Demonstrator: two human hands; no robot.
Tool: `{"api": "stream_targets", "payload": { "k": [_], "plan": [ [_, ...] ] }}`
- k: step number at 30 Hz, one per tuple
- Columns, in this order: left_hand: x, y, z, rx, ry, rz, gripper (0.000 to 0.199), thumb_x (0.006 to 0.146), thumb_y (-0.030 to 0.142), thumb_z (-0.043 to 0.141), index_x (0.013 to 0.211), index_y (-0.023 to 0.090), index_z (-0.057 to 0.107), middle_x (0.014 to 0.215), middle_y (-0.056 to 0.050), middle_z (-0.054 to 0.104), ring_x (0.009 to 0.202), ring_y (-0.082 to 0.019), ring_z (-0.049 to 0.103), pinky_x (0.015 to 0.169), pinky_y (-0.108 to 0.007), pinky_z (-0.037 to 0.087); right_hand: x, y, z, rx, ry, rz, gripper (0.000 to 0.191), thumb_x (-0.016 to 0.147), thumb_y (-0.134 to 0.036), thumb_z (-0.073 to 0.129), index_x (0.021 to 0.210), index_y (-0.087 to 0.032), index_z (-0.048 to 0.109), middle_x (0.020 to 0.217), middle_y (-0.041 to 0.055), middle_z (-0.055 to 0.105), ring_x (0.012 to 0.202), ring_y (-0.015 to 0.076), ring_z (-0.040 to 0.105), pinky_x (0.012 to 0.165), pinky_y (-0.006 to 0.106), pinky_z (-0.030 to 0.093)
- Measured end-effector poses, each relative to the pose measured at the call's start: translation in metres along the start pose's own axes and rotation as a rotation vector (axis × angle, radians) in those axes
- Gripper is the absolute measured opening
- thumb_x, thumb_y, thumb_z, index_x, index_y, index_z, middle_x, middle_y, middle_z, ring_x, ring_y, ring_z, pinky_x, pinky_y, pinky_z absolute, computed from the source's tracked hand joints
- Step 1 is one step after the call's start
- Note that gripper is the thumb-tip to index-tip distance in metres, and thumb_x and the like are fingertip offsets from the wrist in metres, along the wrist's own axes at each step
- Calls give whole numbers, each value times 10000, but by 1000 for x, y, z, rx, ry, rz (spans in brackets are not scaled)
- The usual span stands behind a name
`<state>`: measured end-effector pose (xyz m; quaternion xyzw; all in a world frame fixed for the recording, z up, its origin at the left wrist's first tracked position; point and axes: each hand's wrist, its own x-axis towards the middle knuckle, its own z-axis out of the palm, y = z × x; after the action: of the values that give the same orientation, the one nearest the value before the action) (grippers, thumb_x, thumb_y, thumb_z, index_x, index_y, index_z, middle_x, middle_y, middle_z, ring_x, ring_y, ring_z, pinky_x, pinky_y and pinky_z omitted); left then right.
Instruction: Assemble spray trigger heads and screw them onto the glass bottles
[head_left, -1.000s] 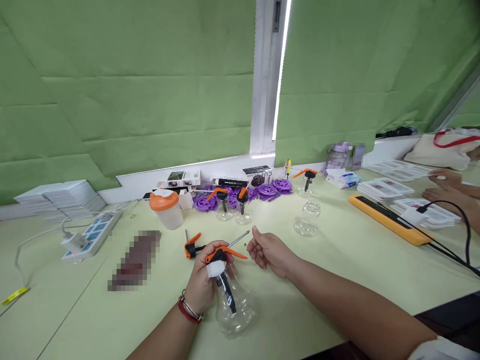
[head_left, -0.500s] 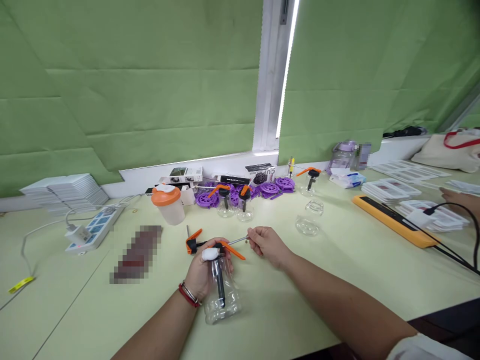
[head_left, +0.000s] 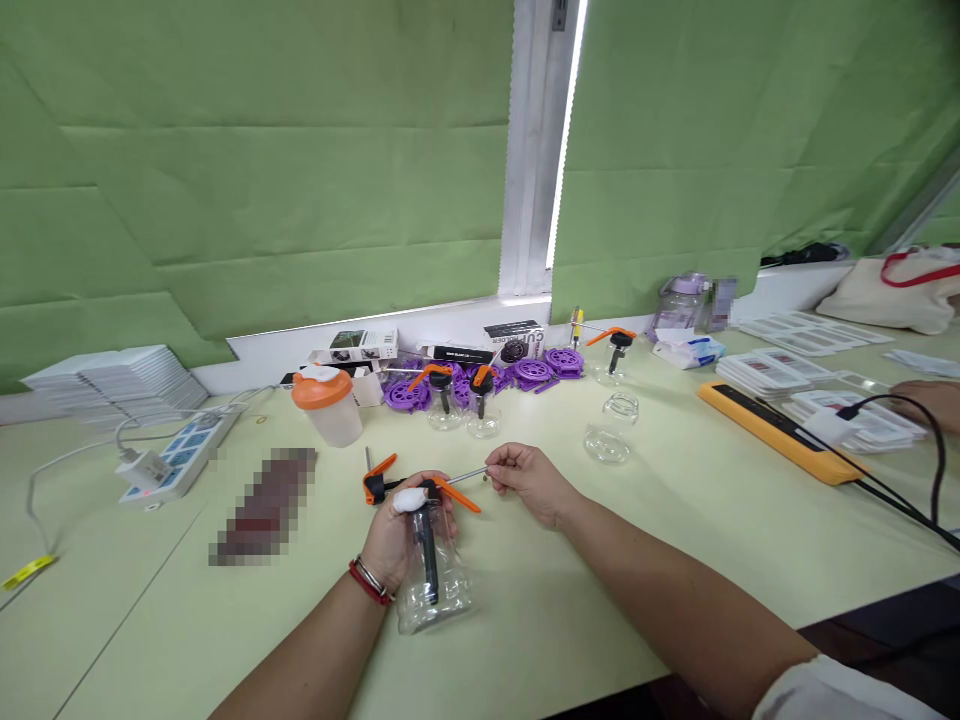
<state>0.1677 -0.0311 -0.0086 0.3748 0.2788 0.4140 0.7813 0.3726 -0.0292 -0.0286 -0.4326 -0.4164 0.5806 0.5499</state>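
Observation:
My left hand [head_left: 397, 540] is wrapped around a clear plastic bottle [head_left: 442, 600] that has a black tube [head_left: 429, 560] inside. On top are a black head and an orange lever [head_left: 457, 495] pointing right. Something white [head_left: 410, 499] covers the end of my left thumb. A thin metal rod [head_left: 466, 477] runs from the head toward my right hand [head_left: 529, 482], whose thumb and fingers pinch its far end. A tiny dark piece shows just under those fingertips; its kind is unclear. Beyond my left hand lies a loose black head with an orange lever [head_left: 384, 480].
Behind stand similar bottles with orange levers [head_left: 484, 400] beside purple plastic reels [head_left: 534, 374]. A shaker cup [head_left: 328, 405] and white power strip [head_left: 180, 455] are left; clear plastic pieces [head_left: 606, 446], a yellow power strip [head_left: 780, 432] and another person's hand [head_left: 930, 400] are right.
The view has shifted slightly, so everything sits a little further left. My left hand keeps the bottle, and my right fingers stay pinched at the rod's end.

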Motion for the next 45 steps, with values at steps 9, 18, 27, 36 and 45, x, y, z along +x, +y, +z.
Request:
{"api": "stream_targets", "payload": {
  "k": [9, 18, 27, 36, 45],
  "plan": [
    [0, 2, -2, -40, -21, -48, 253, 714, 249, 538, 933, 142, 609, 672, -52, 626, 508, -227, 615, 465, -332, 477, -2, -5, -1, -133, 21, -91, 223, 623, -314, 745, 726, -152, 631, 561, -24, 591, 515, 96, 528, 557, 260, 445],
    [5, 8, -14, -126, -94, -189, 323, 794, 343, 487, 988, 116, 610, 749, -97, 666, 536, -195, 625, 476, -301, 497, -6, -9, 2, -125, -6, -244, 176, 650, -284, 725, 759, -171, 645, 637, -15, 614, 609, 118, 579, 640, 281, 487],
    [0, 3, -3, -80, -15, -89, 259, 756, 299, 521, 945, 148, 615, 700, -59, 633, 508, -214, 619, 443, -307, 463, -6, -5, 3, -153, 33, -77, 244, 658, -376, 717, 727, -161, 624, 570, -25, 571, 466, 88, 487, 483, 245, 413],
    [8, 8, -20, -134, -101, -187, 331, 813, 381, 470, 950, 125, 630, 739, -95, 656, 535, -203, 617, 462, -316, 495, -6, -12, -2, -277, -1, -363, 115, 656, -276, 730, 726, -203, 674, 715, 15, 628, 683, 151, 583, 672, 302, 479],
    [5, 5, -13, -95, -51, -89, 318, 817, 348, 471, 939, 107, 637, 744, -105, 672, 518, -208, 621, 454, -313, 489, -6, -10, 2, -137, -4, -127, 276, 690, -413, 692, 753, -153, 625, 644, 9, 627, 526, 105, 552, 551, 270, 472]
  ]
}}
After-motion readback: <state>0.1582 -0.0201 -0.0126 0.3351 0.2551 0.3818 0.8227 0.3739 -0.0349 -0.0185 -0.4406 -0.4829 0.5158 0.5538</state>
